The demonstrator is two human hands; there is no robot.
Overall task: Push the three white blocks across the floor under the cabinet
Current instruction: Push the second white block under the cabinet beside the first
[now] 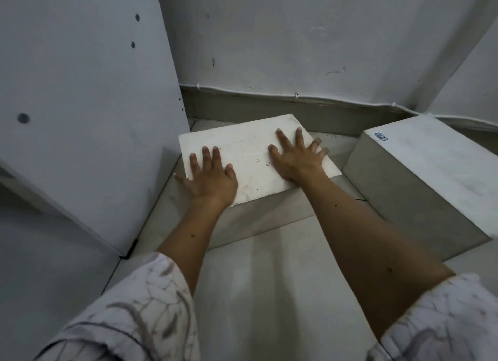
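Head view, looking down into a floor corner beside a cabinet. Left hand (213,176) lying flat, fingers straight and spread, on the near left part of the top face of the middle white block (250,169); thumb hanging over that block's left edge. Right hand (297,157) lying flat likewise, fingers straight and fanned, on the right part of the same face, just beside a handwritten mark reading "11-2". Neither hand curling round anything; both palms pressing downward on the block. Middle white block sitting on the tiled floor (269,279), its left side just beside the cabinet side panel (89,112), its far corner near the skirting board (269,110). Second white block (431,182), bearing a small blue label (381,137) at a top corner, sitting on the floor to the right, near but apart from the first. Third block not appearing in this view. White cable (310,97) running along the top of the skirting board below the wall (296,37). Patterned sleeves (129,320) showing at the bottom edge on both forearms.
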